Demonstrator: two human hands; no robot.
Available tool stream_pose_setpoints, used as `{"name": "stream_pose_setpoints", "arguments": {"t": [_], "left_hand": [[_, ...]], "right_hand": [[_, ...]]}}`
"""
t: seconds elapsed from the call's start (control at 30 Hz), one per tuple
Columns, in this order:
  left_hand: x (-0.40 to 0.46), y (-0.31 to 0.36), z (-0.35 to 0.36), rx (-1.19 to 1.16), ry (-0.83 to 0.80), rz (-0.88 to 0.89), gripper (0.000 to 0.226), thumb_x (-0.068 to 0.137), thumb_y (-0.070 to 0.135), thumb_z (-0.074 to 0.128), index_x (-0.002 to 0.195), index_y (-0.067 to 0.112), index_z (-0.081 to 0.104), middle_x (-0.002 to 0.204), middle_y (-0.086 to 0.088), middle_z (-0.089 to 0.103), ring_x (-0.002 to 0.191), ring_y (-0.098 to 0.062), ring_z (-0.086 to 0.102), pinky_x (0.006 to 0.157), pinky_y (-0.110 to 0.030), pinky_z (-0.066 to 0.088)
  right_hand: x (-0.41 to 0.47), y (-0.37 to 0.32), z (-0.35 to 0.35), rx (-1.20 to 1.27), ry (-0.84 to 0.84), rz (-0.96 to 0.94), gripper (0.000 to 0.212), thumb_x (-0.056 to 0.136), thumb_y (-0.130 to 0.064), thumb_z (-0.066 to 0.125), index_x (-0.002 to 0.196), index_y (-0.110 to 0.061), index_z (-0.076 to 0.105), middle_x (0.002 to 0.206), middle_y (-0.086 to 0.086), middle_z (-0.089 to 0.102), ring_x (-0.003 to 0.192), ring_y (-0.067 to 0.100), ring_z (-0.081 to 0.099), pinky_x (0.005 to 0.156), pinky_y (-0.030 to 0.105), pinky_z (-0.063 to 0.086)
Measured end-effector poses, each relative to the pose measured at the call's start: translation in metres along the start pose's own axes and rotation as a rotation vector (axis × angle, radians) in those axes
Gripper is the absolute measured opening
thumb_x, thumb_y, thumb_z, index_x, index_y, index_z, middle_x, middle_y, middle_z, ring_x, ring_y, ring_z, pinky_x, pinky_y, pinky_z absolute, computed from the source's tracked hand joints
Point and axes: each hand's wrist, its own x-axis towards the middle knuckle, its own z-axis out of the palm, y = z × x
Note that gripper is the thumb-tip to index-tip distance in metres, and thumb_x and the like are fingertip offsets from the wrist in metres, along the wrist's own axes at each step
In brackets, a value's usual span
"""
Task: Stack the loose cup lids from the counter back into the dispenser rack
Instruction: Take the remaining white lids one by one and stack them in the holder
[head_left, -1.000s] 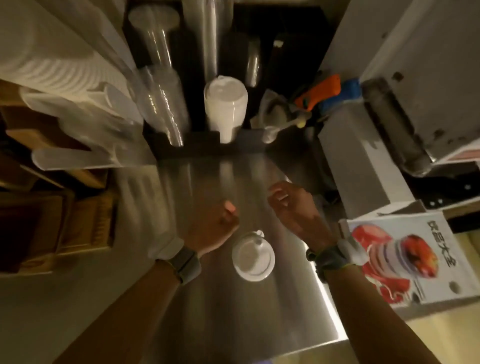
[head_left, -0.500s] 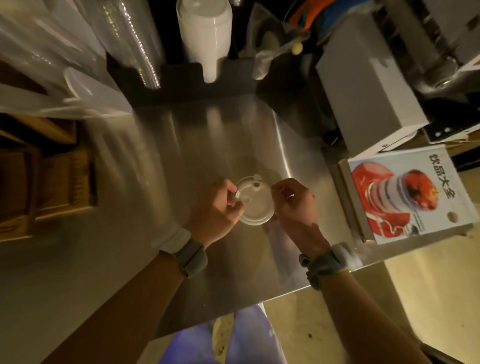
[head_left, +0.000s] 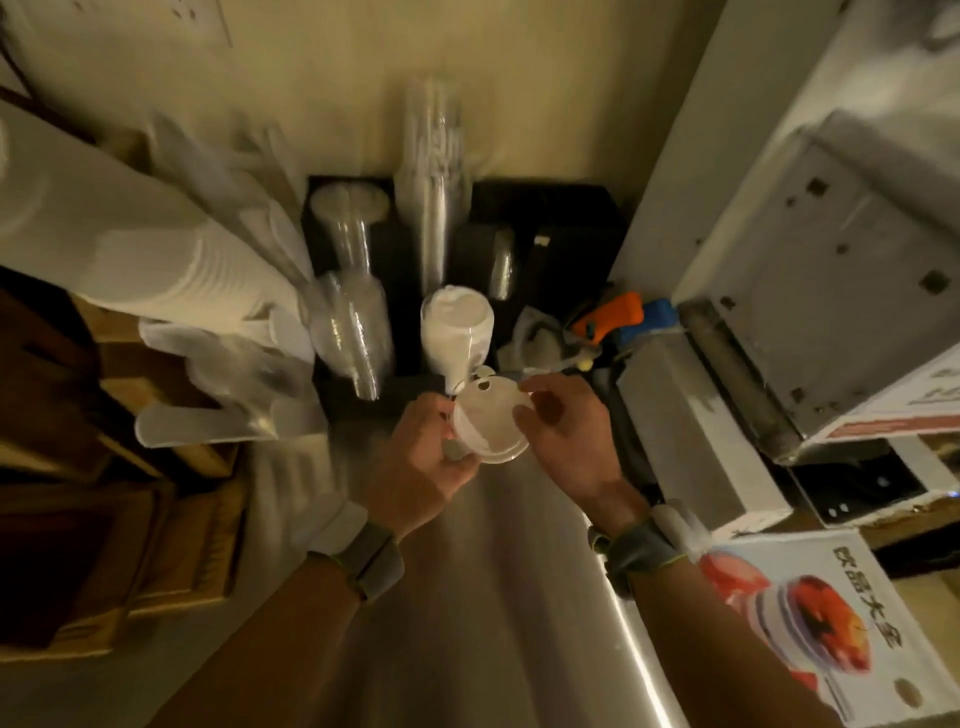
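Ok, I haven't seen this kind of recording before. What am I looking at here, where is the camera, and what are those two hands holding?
There is no robot here: a person works with two bare hands, and the single camera sits on their head, looking forward and down. The left hand and right hand, each with a grey wristband, together hold a round white plastic cup lid above the steel counter. Just beyond it stands a stack of white lids in a black dispenser rack, beside stacks of clear plastic cups. A printed drinks menu card lies at the right. The picture is dim and partly blurred.
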Motion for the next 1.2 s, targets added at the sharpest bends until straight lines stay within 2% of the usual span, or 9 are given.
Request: {"name": "stream_pose_setpoints", "arguments": {"t": [0.07,0.17,0.27,0.37,0.47,0.6,0.73,0.97,1.2], "left_hand": [[0.025,0.008,-0.012,-0.029,0.066,-0.057,0.040,0.072,0.009,0.077,0.104,0.002,0.053,0.100,-0.016,0.057,0.089,-0.027,0.058,0.078,-0.037,0.052],[0.054,0.012,-0.021,-0.016,0.123,-0.044,0.041,0.076,0.008,0.073,0.110,-0.001,0.052,0.104,-0.017,0.057,0.094,-0.027,0.056,0.078,-0.031,0.049],[0.084,0.006,-0.024,0.004,0.129,-0.099,0.044,0.080,0.012,0.071,0.116,-0.001,0.049,0.115,-0.017,0.056,0.101,-0.025,0.056,0.086,-0.031,0.050],[0.116,-0.007,-0.019,0.026,0.118,-0.251,0.049,0.081,0.020,0.070,0.122,0.009,0.045,0.119,-0.011,0.057,0.106,-0.023,0.057,0.095,-0.039,0.051],[0.132,-0.018,-0.011,0.017,0.129,-0.319,0.045,0.081,0.021,0.069,0.119,0.012,0.047,0.116,-0.010,0.058,0.104,-0.022,0.058,0.093,-0.038,0.052],[0.143,-0.033,0.002,-0.022,0.161,-0.323,0.042,0.081,0.019,0.069,0.116,0.011,0.048,0.110,-0.008,0.057,0.098,-0.017,0.054,0.081,-0.025,0.043],[0.138,-0.037,0.010,-0.047,0.173,-0.315,0.048,0.080,0.026,0.068,0.120,0.017,0.043,0.105,-0.004,0.057,0.095,-0.017,0.056,0.073,-0.020,0.041],[0.128,-0.034,0.016,0.013,0.193,-0.364,0.052,0.084,0.044,0.059,0.127,0.027,0.033,0.098,-0.009,0.068,0.086,-0.022,0.067,0.077,-0.037,0.057],[0.125,-0.034,0.019,-0.028,0.127,-0.395,0.046,0.088,0.044,0.052,0.123,0.029,0.027,0.089,-0.015,0.070,0.081,-0.029,0.068,0.080,-0.049,0.056]], "right_hand": [[0.027,-0.013,-0.001,-0.004,0.004,-0.075,0.025,0.081,-0.014,0.068,0.106,-0.018,0.067,0.101,0.004,0.061,0.084,0.015,0.059,0.069,0.017,0.046],[0.060,-0.023,0.004,-0.016,0.032,-0.131,0.026,0.080,-0.008,0.067,0.105,-0.014,0.067,0.104,0.009,0.060,0.089,0.020,0.060,0.076,0.029,0.051],[0.095,-0.023,0.019,-0.036,0.042,-0.124,0.027,0.080,-0.008,0.066,0.107,-0.015,0.067,0.105,0.010,0.060,0.091,0.021,0.060,0.080,0.034,0.052],[0.131,-0.013,0.036,-0.012,0.013,-0.096,0.027,0.083,-0.008,0.065,0.109,-0.014,0.067,0.108,0.009,0.059,0.093,0.021,0.060,0.082,0.028,0.051],[0.151,-0.003,0.048,0.015,-0.012,-0.071,0.024,0.084,-0.008,0.064,0.107,-0.014,0.068,0.108,0.009,0.059,0.095,0.022,0.061,0.084,0.028,0.051],[0.167,0.011,0.062,0.022,-0.015,-0.043,0.023,0.081,-0.008,0.065,0.103,-0.015,0.070,0.104,0.013,0.062,0.092,0.027,0.064,0.085,0.037,0.053],[0.165,0.018,0.067,0.036,0.003,-0.089,0.023,0.084,-0.010,0.064,0.105,-0.016,0.068,0.104,0.010,0.061,0.090,0.022,0.063,0.082,0.033,0.053],[0.169,0.018,0.068,0.000,-0.011,-0.154,0.023,0.083,-0.007,0.064,0.104,-0.013,0.069,0.097,0.001,0.053,0.081,0.015,0.058,0.069,0.006,0.038],[0.170,0.022,0.064,0.021,-0.047,-0.199,0.022,0.085,-0.006,0.064,0.106,-0.011,0.068,0.100,0.002,0.054,0.080,0.011,0.056,0.069,-0.001,0.041]]}}
